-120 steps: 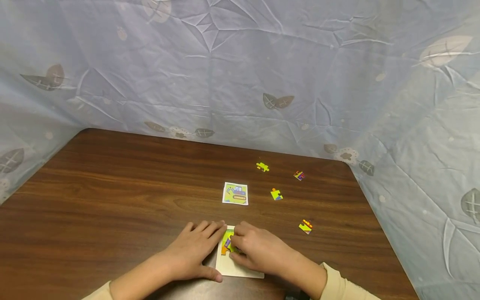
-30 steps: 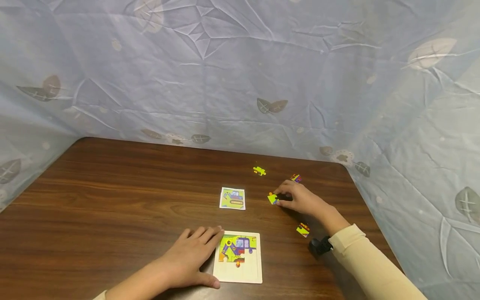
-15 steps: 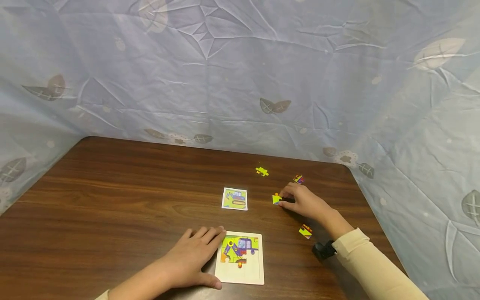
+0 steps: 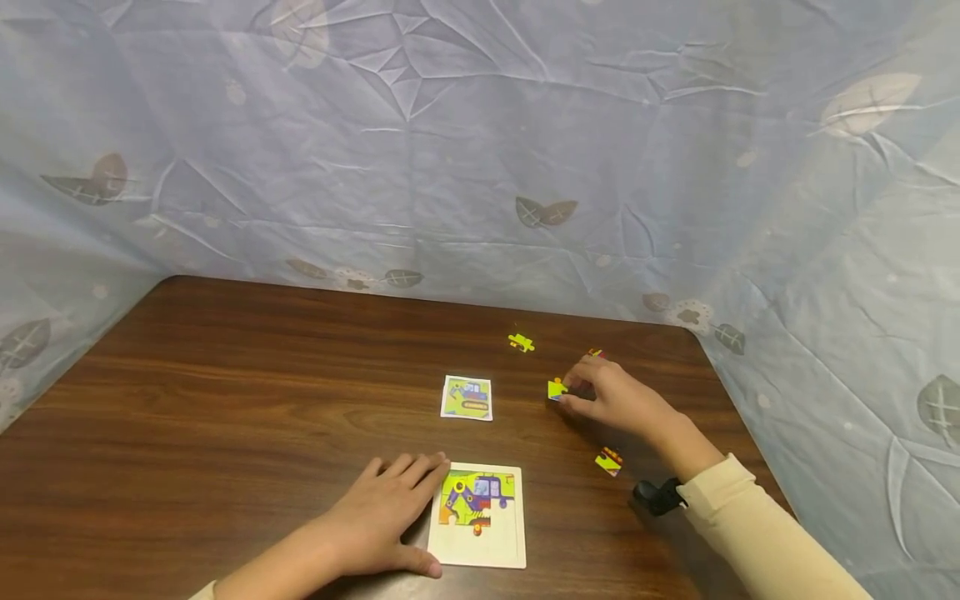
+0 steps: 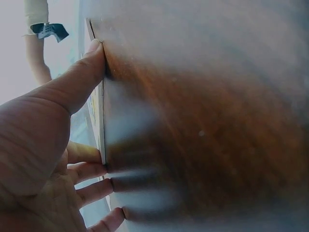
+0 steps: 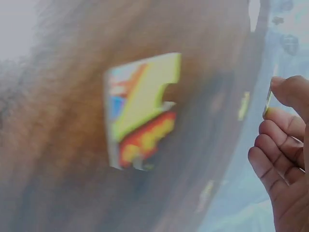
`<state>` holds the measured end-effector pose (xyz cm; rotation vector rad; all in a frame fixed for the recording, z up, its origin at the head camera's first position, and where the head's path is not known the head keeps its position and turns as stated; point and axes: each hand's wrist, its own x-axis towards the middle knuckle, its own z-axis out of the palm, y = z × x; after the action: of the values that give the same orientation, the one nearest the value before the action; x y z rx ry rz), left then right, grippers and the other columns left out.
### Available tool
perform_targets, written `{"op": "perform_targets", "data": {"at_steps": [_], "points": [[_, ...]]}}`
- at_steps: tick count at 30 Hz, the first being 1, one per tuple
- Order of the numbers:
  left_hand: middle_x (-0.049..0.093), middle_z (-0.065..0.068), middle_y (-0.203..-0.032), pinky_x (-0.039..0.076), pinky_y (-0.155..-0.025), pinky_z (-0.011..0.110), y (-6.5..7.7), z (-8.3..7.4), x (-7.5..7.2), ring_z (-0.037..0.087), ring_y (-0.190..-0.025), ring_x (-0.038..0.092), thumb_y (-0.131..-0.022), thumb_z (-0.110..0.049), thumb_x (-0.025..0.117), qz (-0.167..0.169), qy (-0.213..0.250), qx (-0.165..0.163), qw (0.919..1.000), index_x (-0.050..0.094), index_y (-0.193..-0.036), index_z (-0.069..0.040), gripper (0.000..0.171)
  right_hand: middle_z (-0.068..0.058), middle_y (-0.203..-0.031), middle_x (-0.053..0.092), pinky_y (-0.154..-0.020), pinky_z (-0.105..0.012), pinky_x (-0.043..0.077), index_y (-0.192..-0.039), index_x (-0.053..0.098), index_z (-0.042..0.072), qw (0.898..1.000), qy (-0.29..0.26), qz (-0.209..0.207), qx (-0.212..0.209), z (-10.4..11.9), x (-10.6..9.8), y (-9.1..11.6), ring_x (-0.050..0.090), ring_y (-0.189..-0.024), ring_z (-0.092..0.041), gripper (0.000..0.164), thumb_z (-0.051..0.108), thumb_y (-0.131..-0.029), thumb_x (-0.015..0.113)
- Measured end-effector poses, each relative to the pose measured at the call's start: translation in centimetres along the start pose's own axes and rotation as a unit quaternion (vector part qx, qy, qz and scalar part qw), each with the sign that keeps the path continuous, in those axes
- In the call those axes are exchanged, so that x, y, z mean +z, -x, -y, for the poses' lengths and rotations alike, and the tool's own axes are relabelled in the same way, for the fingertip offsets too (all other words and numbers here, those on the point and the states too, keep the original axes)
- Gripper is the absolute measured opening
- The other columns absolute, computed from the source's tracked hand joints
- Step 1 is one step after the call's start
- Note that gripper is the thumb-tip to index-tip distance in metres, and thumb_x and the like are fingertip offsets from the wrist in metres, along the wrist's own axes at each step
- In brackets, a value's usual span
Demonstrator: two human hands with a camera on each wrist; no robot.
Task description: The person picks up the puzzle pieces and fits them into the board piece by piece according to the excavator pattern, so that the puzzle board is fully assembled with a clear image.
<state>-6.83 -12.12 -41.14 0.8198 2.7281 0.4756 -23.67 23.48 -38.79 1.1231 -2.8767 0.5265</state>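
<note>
My left hand (image 4: 386, 517) lies spread at the left edge of a cream puzzle tray (image 4: 498, 557). In the left wrist view its thumb and fingertips touch the tray's side (image 5: 102, 121). Several joined pieces in the tray form part of a digger picture (image 4: 472, 500). Farther right, my right hand (image 4: 618, 400) pinches a yellow-green puzzle piece (image 4: 556, 389) by its right side. The right wrist view shows this piece edge-on (image 6: 268, 99) between thumb and index finger, the other fingers curled below.
A picture card (image 4: 467, 398) of the digger lies beyond the tray. Loose puzzle pieces lie around: a yellow-green one (image 4: 521, 342) at the back, a partly hidden one (image 4: 596, 352) behind the right hand, and a red-striped one (image 4: 609, 461) nearer. A patterned curtain (image 4: 450, 167) encloses the wooden table.
My right hand left the tray, reached the yellow-green piece at the right, and now pinches it, shifted slightly right and back. My left hand stayed at the tray's edge.
</note>
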Motion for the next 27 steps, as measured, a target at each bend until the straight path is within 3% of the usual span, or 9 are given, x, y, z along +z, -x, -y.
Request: {"op": "perform_targets", "data": {"at_steps": [13,27], "points": [[0.042,0.013,-0.167,0.038,-0.112,0.070,0.2,0.2,0.2,0.034,-0.146,0.046,-0.075,-0.075,0.076,-0.015,0.000,0.002,0.9999,0.037,-0.162,-0.006,0.118,-0.001,-0.096,0.067,-0.079,-0.033,0.057,-0.100,0.073,0.009,0.999,0.018,-0.005,-0.029,4.0,-2.7,0.0,0.063,-0.090,-0.014,0.017,0.021,-0.092,0.081],[0.041,0.012,-0.167,0.038,-0.113,0.068,0.1,0.1,0.2,0.033,-0.146,0.046,-0.075,-0.076,0.075,-0.010,-0.006,0.006,0.9999,0.036,-0.162,-0.007,0.118,0.002,-0.098,0.063,-0.076,-0.022,0.054,-0.101,0.071,0.011,0.995,0.034,-0.016,-0.091,9.3,-0.8,2.1,0.053,-0.090,-0.006,0.018,0.025,-0.094,0.079]]}}
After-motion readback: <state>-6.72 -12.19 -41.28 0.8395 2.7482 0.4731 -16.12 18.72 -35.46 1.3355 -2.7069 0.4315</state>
